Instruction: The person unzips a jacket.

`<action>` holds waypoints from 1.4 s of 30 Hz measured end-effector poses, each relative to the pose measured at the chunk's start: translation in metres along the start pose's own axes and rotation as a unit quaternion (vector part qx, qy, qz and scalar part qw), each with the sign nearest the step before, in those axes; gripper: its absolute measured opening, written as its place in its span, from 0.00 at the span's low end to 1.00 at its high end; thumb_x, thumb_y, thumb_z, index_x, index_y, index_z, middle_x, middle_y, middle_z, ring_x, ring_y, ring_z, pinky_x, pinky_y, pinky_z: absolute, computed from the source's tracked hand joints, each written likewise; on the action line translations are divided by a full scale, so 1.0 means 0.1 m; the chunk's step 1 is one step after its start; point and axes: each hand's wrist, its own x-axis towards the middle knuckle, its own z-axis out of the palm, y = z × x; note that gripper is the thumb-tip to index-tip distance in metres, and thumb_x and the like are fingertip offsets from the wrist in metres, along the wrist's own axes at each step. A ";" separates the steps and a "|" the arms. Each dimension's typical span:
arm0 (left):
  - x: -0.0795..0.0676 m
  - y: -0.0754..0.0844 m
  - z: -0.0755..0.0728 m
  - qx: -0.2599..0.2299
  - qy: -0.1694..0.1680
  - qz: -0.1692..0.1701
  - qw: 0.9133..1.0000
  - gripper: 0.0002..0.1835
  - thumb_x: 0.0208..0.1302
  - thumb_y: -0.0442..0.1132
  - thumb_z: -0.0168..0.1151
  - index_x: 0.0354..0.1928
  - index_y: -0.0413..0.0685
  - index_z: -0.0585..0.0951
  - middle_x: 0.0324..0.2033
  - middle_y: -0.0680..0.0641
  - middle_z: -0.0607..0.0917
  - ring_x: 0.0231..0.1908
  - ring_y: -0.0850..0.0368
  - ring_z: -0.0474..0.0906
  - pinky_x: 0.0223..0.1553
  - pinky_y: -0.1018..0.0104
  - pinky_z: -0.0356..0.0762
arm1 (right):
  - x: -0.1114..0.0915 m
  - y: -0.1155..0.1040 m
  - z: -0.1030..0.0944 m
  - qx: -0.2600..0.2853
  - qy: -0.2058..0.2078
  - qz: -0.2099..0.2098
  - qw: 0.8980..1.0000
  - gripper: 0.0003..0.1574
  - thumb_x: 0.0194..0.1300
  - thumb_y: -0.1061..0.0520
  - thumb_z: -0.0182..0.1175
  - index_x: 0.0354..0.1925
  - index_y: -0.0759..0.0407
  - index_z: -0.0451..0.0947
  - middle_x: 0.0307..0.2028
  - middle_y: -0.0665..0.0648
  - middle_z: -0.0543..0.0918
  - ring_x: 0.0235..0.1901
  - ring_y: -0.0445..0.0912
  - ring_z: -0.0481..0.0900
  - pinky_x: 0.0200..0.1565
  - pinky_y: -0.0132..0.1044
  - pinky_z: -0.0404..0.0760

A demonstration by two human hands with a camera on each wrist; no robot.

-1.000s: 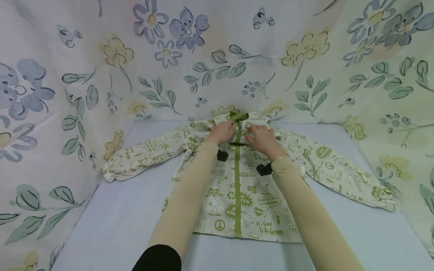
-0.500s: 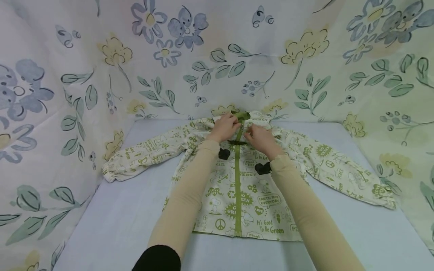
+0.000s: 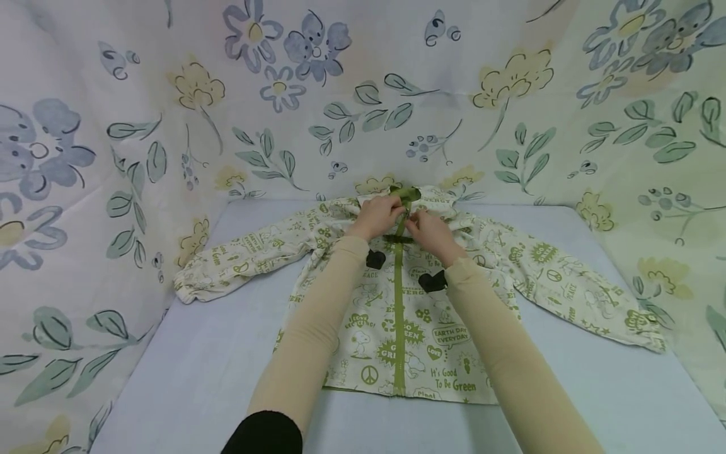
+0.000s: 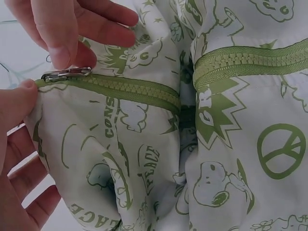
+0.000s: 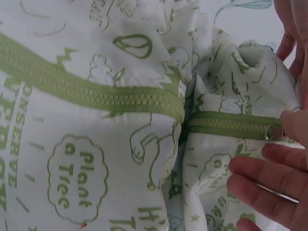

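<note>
A white zip-up jacket (image 3: pixel 363 353) with green print lies front up, sleeves spread to both sides. Its green zipper (image 3: pixel 399 315) runs joined down the middle. At the collar, my left hand (image 3: pixel 376 216) pinches the top edge beside the zipper end; its thumb and curled fingers show in the left wrist view. My right hand (image 3: pixel 432 233) meets it there, thumb and forefinger on the metal zipper pull (image 4: pixel 67 73) near the top of the zipper. In the right wrist view the pull's ring (image 5: pixel 274 132) shows at the thumb tip. The fingertips partly hide the slider.
The jacket lies on a white-covered table (image 3: pixel 187 378). A floral cloth (image 3: pixel 363 94) hangs behind and along both sides, close to the collar and cuffs. Dark heart-shaped pieces (image 3: pixel 375 259) sit by both wrists.
My right hand has moved left to the zipper top, its fingers drawing together on the pull. My left hand has shifted slightly right and up along the collar. The jacket stays put.
</note>
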 end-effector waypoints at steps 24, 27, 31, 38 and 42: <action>0.01 0.05 -0.07 -0.003 0.001 -0.002 1.000 0.11 0.72 0.47 0.47 0.42 0.54 0.78 0.35 0.54 0.78 0.34 0.57 0.70 0.38 0.62 0.67 | 0.03 0.01 0.02 0.260 -0.040 0.036 0.964 0.27 0.75 0.48 0.39 0.53 0.69 0.69 0.47 0.68 0.76 0.41 0.56 0.78 0.45 0.48 0.74; 0.01 0.06 -0.07 -0.003 -0.004 -0.003 1.000 0.11 0.72 0.47 0.47 0.42 0.53 0.77 0.35 0.53 0.77 0.36 0.57 0.70 0.39 0.62 0.67 | 0.02 0.03 0.01 0.347 -0.056 0.065 0.934 0.29 0.75 0.47 0.40 0.60 0.67 0.66 0.49 0.67 0.76 0.49 0.58 0.75 0.54 0.53 0.68; 0.00 0.05 -0.07 0.000 -0.007 -0.002 1.000 0.11 0.72 0.47 0.46 0.42 0.53 0.77 0.35 0.54 0.77 0.35 0.58 0.70 0.38 0.63 0.67 | 0.02 0.06 0.01 0.386 -0.066 0.078 0.917 0.29 0.75 0.48 0.41 0.63 0.67 0.62 0.49 0.68 0.77 0.52 0.61 0.72 0.56 0.56 0.64; 0.01 0.03 -0.05 -0.001 0.000 0.003 1.000 0.11 0.72 0.48 0.47 0.42 0.54 0.77 0.35 0.54 0.77 0.36 0.58 0.70 0.39 0.62 0.66 | 0.05 0.09 0.04 0.396 -0.076 0.070 0.912 0.29 0.75 0.49 0.40 0.62 0.68 0.62 0.50 0.72 0.74 0.52 0.62 0.71 0.56 0.58 0.62; 0.01 0.02 -0.04 0.001 0.007 0.006 1.000 0.10 0.71 0.48 0.47 0.41 0.55 0.77 0.34 0.55 0.77 0.36 0.57 0.69 0.40 0.61 0.65 | 0.03 0.08 0.05 0.374 -0.069 0.057 0.923 0.28 0.75 0.48 0.40 0.61 0.67 0.64 0.49 0.69 0.76 0.50 0.59 0.73 0.55 0.56 0.65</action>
